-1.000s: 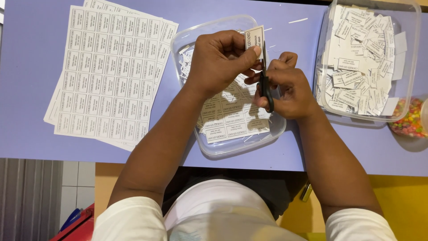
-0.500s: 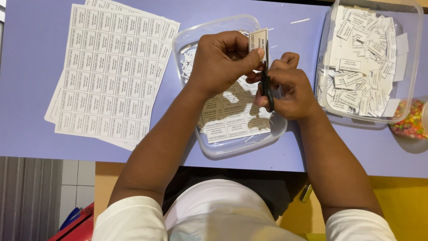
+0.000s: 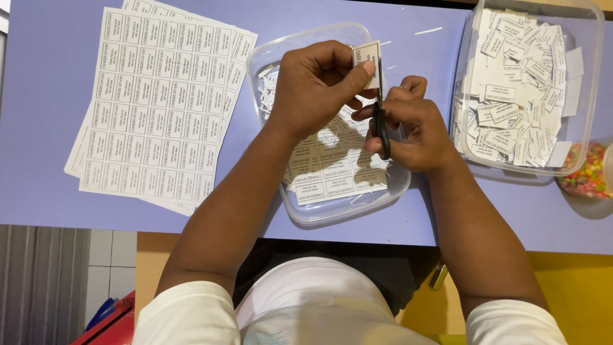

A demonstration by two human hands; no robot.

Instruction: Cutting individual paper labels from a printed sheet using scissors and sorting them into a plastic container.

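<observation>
Label strip (image 3: 366, 62), a small printed paper piece, is pinched between thumb and fingers of the left hand (image 3: 318, 86) above the clear tub (image 3: 268, 54) that lies in the middle of the surface (image 3: 38, 96). Black scissors (image 3: 382, 128) are gripped in the right hand (image 3: 412, 128), fingers curled tight round the handles, blades raised against the strip's right edge. Trimming of one label appears to be in hand. A straight cut along the printed border is judged to be called for, with the strip kept steady. Uncut sheets (image 3: 153, 108) lie left of the tub; a second tub (image 3: 590, 96) of cut labels (image 3: 517, 83) stands to its right.
</observation>
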